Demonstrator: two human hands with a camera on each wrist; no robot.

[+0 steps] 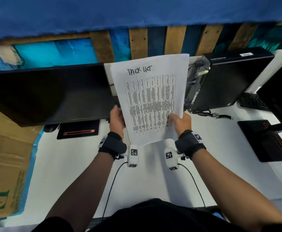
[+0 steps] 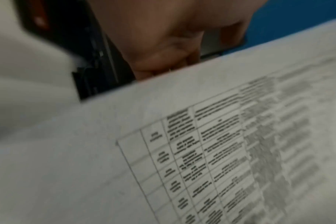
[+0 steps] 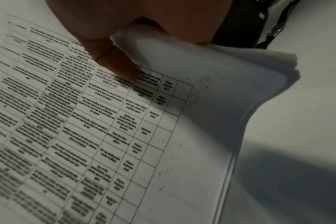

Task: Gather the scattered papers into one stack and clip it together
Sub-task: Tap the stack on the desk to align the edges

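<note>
While you look down from the head view, your left hand (image 1: 117, 118) and right hand (image 1: 180, 122) hold the papers (image 1: 152, 97) upright above the desk (image 1: 237, 164), between monitor (image 1: 44, 92) and computer (image 1: 227, 77). Left wrist: your fingers (image 2: 163, 60) curl behind the papers' edge. Right wrist: your thumb (image 3: 115, 63) presses the top sheet, pinching the stack's bent corner.
</note>
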